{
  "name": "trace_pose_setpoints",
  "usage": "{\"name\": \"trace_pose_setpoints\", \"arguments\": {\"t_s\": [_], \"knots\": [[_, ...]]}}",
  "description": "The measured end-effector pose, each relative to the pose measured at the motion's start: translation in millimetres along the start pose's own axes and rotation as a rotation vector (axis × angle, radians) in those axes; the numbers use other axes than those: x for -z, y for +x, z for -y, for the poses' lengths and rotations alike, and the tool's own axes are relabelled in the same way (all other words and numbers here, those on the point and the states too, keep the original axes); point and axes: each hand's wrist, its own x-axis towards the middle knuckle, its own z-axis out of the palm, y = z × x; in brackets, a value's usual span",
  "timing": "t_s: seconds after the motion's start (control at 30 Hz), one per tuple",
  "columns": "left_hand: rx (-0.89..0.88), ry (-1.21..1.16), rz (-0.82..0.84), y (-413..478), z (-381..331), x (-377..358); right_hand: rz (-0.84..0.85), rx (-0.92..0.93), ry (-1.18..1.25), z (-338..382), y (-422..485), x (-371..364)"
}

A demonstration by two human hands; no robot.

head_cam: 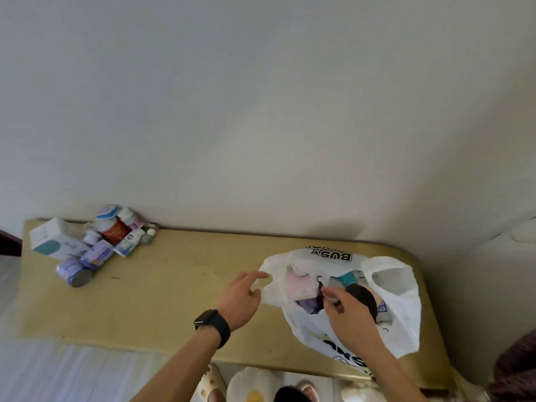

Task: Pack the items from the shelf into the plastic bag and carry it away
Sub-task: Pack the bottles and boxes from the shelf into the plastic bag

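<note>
On the shelf [174,285], left grip [240,300] pinches plastic bag [406,323].

Unclear spots around the bag and the frame edges

The right hand [348,313] covers part of what lies in the plastic bag [403,329], and the small dark thing [320,295] pinched in its fingertips is too small to identify. The bag's print reads only "BUSY" before folding away. Labels on the pile of bottles and boxes [95,242] are blurred. The bottom edge cuts off both forearms and the slippers [246,381].
</note>
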Motion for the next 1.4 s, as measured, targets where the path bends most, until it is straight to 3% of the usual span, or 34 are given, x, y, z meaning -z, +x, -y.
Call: {"name": "trace_pose_setpoints", "arguments": {"t_s": [0.2,0.47,0.63,0.93,1.13,1.4], "knots": [[0.129,-0.100,-0.136,-17.9,48.1,31.4,0.054,0.269,-0.068,50.3,7.4,-46.8],[0.407,-0.197,-0.288,-46.4,174.4,101.9,0.292,0.515,-0.280,154.1,45.6,-165.3],[0.551,-0.242,-0.282,-43.6,266.1,151.2,0.388,0.548,-0.468,211.4,82.5,-245.8],[0.797,-0.332,-0.395,18.7,425.2,269.2,0.557,0.443,-0.753,297.7,175.4,-411.3],[0.848,-0.409,-0.413,70.6,482.9,315.4,0.538,0.492,-0.865,350.8,234.7,-485.5],[0.883,-0.656,-0.384,81.6,506.5,303.3,0.574,0.528,-1.028,356.8,245.4,-526.4]]}}
